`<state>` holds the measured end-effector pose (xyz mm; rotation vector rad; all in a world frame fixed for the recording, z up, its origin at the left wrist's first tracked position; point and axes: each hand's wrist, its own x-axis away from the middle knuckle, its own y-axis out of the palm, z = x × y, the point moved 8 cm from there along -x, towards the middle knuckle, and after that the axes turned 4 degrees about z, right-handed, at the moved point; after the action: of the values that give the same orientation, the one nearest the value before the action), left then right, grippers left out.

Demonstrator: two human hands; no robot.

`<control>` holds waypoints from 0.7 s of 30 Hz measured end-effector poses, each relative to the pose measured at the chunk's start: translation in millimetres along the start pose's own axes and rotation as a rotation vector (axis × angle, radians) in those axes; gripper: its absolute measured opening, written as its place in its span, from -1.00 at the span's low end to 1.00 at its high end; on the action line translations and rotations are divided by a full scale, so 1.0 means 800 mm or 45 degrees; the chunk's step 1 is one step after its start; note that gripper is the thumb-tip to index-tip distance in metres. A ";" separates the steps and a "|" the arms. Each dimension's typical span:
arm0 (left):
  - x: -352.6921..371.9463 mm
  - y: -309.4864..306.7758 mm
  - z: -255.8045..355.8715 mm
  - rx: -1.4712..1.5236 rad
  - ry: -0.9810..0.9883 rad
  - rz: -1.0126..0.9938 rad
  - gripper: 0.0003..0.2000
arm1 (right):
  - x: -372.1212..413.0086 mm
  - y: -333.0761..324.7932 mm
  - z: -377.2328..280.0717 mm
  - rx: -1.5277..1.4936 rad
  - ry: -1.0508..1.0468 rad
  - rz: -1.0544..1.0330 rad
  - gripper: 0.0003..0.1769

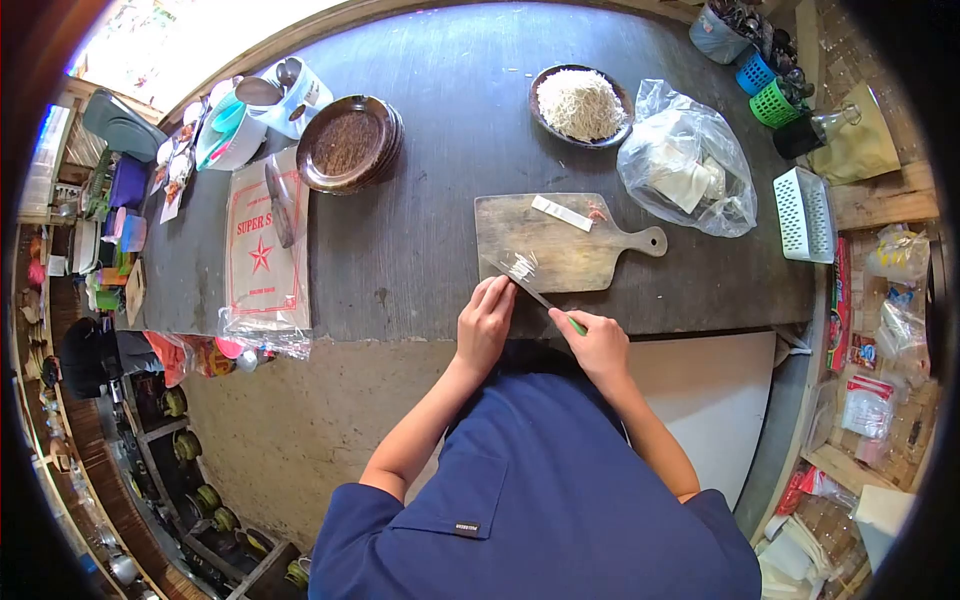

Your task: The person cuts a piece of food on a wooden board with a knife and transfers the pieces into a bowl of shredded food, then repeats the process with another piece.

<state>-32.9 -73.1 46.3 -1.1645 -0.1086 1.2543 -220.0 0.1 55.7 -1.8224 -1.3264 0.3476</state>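
A wooden cutting board (pixel 560 262) lies near the table's front edge, its handle to the right. My right hand (pixel 597 345) is closed round the green handle of a knife (pixel 537 296), whose blade crosses the board's front left part. Beside the blade, my left hand (pixel 486 315) is at the board's front edge, fingers together; what they hold, if anything, is hidden. Thin white strips (pixel 521 266) lie by the blade. A longer white piece (pixel 562 212) rests at the back of the board, with small reddish bits (pixel 597 213) next to it.
Behind the board are a bowl of white shreds (pixel 582 104) and a clear plastic bag (pixel 690 170) with white pieces. Stacked brown plates (pixel 350 145) and a printed bag (pixel 262 245) with a knife on it are at left. A white basket (pixel 803 215) stands at right.
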 end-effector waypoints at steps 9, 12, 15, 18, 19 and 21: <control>0.001 0.003 -0.003 -0.011 -0.001 -0.018 -0.72 | -0.005 0.003 0.006 0.026 -0.005 -0.027 -0.43; 0.002 0.001 -0.003 -0.006 0.001 -0.029 -0.71 | -0.006 0.005 -0.003 0.014 -0.049 0.042 -0.44; 0.002 0.001 -0.007 0.001 -0.004 -0.002 -0.71 | 0.016 -0.021 0.004 0.034 0.063 -0.028 -0.47; 0.002 0.003 -0.005 -0.004 0.019 0.010 -0.71 | 0.002 -0.004 0.008 0.005 0.027 -0.032 -0.46; -0.002 0.000 -0.004 -0.003 0.009 0.013 -0.75 | -0.005 0.002 0.001 -0.027 -0.005 -0.021 -0.43; 0.000 -0.003 0.000 -0.008 0.001 0.013 -0.79 | -0.008 0.005 -0.005 -0.028 -0.010 -0.059 -0.43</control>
<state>-30.9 -72.4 48.1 -1.1723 -0.1063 1.2635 -217.4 -7.7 53.9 -1.8073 -1.3803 0.3165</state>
